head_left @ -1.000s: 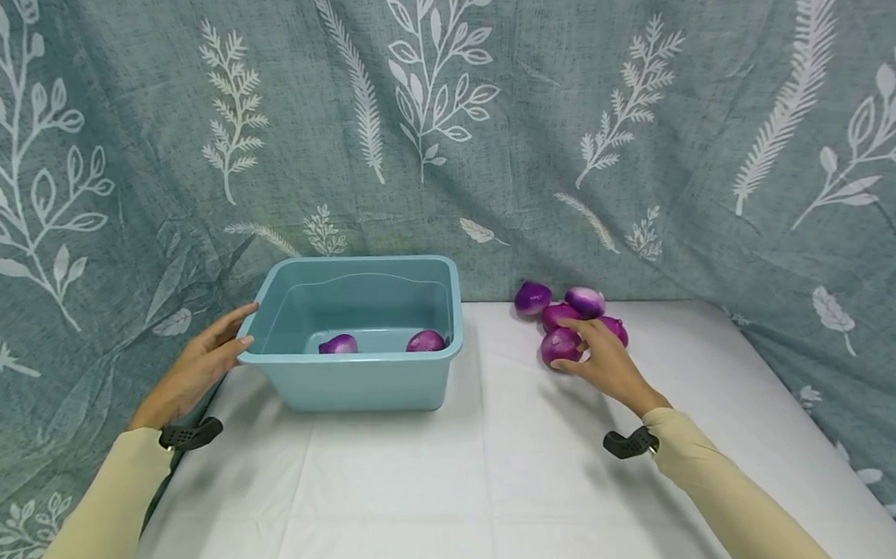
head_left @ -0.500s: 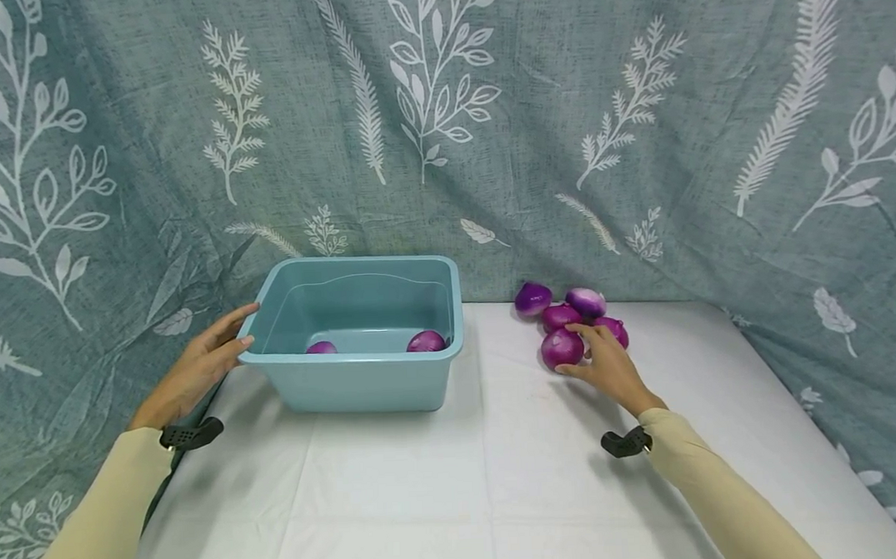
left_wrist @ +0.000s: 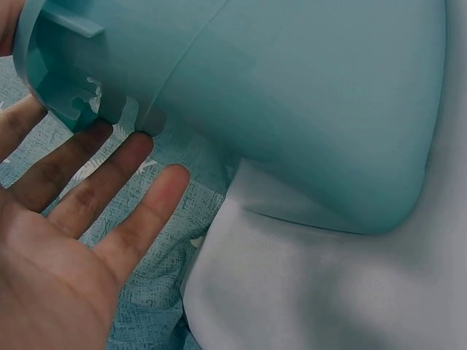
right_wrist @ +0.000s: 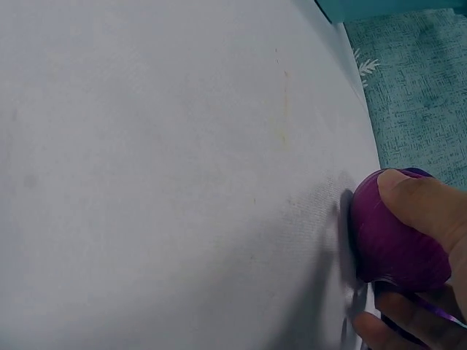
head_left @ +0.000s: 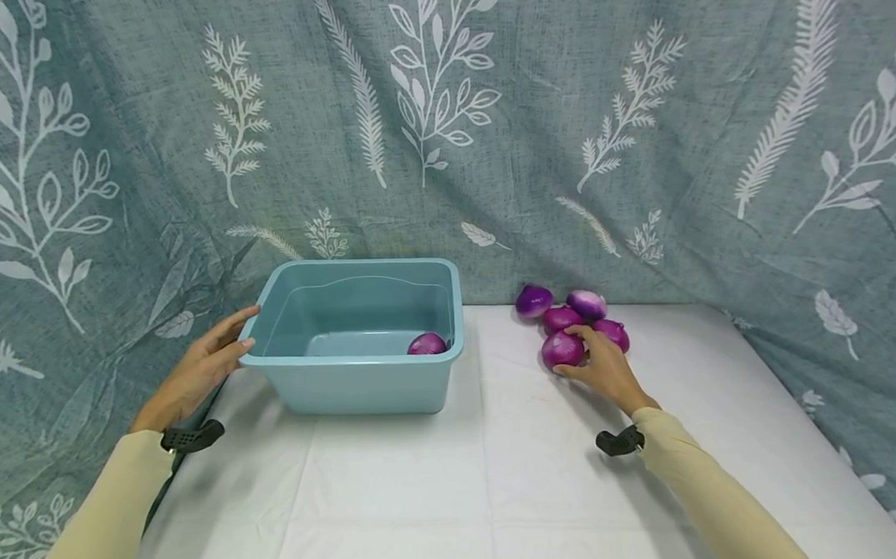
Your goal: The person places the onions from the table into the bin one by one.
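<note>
Fingers of the left hand (head_left: 198,372) spread, nearly straight, touching the rim of the basin (head_left: 348,388); the right hand (head_left: 608,371) pinches a purple onion (head_left: 560,351) between thumb and fingers. Leaf-printed curtain (head_left: 533,167) rises along the back; creased white cloth (head_left: 397,498) stretches between basin and onions. Smooth, blue, round-cornered, the basin shows another onion (head_left: 426,344) by its right wall; four glossy bulbs (head_left: 587,304) sit behind and beside the pinched one

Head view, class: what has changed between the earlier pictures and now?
Inside the basin, the left onion shifted leftward and out of sight. The right hand edged slightly left and holds the pile's front onion. Unchanged: the left hand at the rim, the basin's right onion.
</note>
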`<action>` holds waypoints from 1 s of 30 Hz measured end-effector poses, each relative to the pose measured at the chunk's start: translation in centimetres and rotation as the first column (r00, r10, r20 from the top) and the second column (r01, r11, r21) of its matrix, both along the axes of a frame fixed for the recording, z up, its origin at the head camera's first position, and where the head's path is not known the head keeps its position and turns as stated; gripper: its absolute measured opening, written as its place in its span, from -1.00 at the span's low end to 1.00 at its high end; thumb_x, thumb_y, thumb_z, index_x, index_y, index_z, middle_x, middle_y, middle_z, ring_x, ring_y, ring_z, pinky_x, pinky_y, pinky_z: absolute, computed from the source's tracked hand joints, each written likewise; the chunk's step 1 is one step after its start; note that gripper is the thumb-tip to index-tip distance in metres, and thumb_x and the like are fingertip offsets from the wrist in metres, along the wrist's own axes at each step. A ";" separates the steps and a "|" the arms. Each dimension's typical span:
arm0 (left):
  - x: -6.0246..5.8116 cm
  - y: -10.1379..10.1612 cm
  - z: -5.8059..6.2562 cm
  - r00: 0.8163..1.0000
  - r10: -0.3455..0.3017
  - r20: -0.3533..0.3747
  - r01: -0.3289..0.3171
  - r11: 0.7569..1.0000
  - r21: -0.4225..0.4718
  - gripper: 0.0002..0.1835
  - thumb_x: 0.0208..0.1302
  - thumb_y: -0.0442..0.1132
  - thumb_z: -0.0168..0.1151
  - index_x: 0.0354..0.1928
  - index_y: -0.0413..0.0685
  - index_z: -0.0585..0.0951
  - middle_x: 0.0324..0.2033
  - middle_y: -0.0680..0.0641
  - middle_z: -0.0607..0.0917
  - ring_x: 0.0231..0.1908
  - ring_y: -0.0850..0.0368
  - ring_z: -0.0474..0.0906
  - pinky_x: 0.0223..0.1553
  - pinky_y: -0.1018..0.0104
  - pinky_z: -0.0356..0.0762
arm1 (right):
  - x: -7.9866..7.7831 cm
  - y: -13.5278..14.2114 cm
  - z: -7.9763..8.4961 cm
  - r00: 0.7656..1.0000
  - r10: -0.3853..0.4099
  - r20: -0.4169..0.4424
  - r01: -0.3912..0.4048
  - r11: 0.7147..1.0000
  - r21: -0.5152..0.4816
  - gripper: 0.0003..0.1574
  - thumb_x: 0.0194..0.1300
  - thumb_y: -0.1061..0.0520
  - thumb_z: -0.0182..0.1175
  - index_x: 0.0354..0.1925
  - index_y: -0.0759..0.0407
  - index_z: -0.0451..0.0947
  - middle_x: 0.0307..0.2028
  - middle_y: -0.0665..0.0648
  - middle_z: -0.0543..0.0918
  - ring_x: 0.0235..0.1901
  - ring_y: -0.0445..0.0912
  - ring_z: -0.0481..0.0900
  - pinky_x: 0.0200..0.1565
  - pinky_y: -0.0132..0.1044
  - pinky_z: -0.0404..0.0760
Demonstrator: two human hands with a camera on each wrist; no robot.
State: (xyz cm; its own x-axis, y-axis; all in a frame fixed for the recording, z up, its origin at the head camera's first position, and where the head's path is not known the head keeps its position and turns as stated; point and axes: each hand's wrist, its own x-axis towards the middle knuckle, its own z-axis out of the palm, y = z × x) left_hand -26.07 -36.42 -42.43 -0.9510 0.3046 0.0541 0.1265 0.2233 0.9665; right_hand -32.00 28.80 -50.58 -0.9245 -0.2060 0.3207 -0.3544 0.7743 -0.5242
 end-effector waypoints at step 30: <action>0.1 -0.2 -0.3 1.000 -0.006 -0.010 0.006 1.000 -0.012 -0.36 0.67 -0.10 -0.01 0.64 0.38 0.08 0.64 0.02 -0.14 0.60 -0.14 -0.20 0.15 0.43 0.47 | 0.6 0.2 1.6 1.000 0.014 0.001 -0.014 0.999 -0.044 -0.04 0.11 0.02 0.62 0.36 0.26 0.41 0.18 0.34 0.58 -0.09 0.13 0.63 -0.01 0.08 0.66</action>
